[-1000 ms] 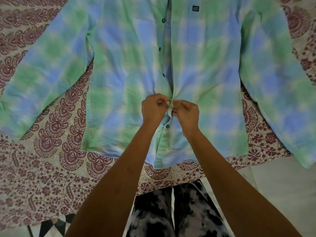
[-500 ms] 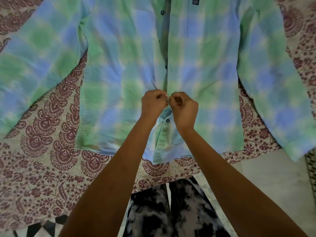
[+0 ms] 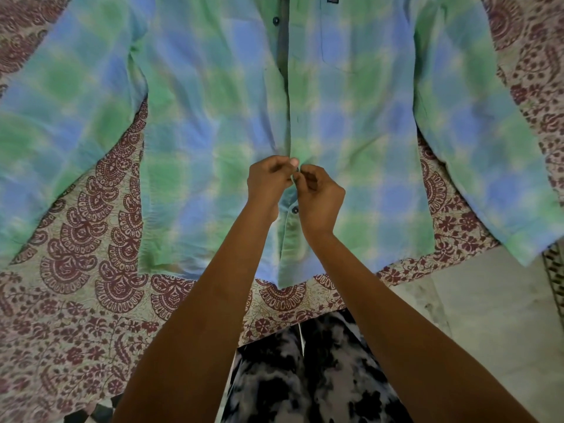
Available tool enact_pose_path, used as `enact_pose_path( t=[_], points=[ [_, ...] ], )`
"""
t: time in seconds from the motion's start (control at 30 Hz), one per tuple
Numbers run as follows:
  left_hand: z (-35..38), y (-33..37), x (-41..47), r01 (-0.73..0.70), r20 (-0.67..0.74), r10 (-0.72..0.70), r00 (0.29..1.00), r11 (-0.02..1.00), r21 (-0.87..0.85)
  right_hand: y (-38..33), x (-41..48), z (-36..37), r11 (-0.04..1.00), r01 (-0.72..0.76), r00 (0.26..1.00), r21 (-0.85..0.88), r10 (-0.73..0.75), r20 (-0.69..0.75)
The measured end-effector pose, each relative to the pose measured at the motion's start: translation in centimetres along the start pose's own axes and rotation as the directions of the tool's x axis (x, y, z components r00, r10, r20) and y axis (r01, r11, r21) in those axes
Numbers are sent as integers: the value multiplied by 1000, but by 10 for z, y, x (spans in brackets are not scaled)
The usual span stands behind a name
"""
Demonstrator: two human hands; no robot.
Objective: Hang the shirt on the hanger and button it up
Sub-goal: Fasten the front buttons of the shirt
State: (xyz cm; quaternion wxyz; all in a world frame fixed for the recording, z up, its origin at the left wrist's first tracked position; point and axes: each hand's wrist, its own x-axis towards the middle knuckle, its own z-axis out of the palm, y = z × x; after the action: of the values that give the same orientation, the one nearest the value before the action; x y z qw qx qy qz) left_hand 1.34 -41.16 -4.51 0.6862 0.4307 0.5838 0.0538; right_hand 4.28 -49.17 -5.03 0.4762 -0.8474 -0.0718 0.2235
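Note:
A green and blue checked shirt (image 3: 213, 96) lies flat, front up, on a patterned bedspread, sleeves spread to both sides. Its front placket runs down the middle with dark buttons; one button (image 3: 295, 210) below my hands is fastened, and one (image 3: 276, 20) near the top sits beside an open gap. My left hand (image 3: 268, 183) and my right hand (image 3: 317, 196) meet at the placket, both pinching the shirt's front edges around a button between the fingertips. No hanger shows; the collar is out of frame.
The maroon-printed bedspread (image 3: 76, 315) covers the bed, whose edge runs just below the shirt's hem. A pale floor (image 3: 488, 315) lies at the lower right. My legs in black and white trousers (image 3: 305, 377) stand against the bed.
Both hands have stayed pinched together at the same placket spot, fingers shifting slightly. The view has dropped down the shirt, so the pocket label now sits at the top edge.

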Motion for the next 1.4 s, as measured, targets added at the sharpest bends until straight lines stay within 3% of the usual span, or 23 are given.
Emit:
enact_pose_path(
  t=[0.17, 0.5, 0.77, 1.03, 1.2, 1.4],
  points=[
    [2, -2, -4, 20, 9, -19, 1000, 999, -51, 2, -3, -2, 1000, -1, 1000, -10, 1, 5],
    [3, -2, 0, -34, -89, 35, 995, 999, 11, -4, -3, 3, 1000, -19, 1000, -11, 19, -14],
    [-2, -4, -1, -24, -51, 20, 998, 998, -65, -3, -6, 6, 999, -39, 999, 11, 39, 15],
    [4, -1, 5, -32, -63, 40, 997, 993, 114, -1, -6, 3, 998, -54, 999, -15, 54, 0],
    [2, 0, 4, -224, -24, 241, 970, 930, 292, -6, -1, 0, 997, -29, 998, -66, 25, -53],
    [-5, -4, 6, 19, 40, -20, 999, 1000, 18, -3, 5, 0, 992, 29, 999, -124, -32, -23]
  ],
)
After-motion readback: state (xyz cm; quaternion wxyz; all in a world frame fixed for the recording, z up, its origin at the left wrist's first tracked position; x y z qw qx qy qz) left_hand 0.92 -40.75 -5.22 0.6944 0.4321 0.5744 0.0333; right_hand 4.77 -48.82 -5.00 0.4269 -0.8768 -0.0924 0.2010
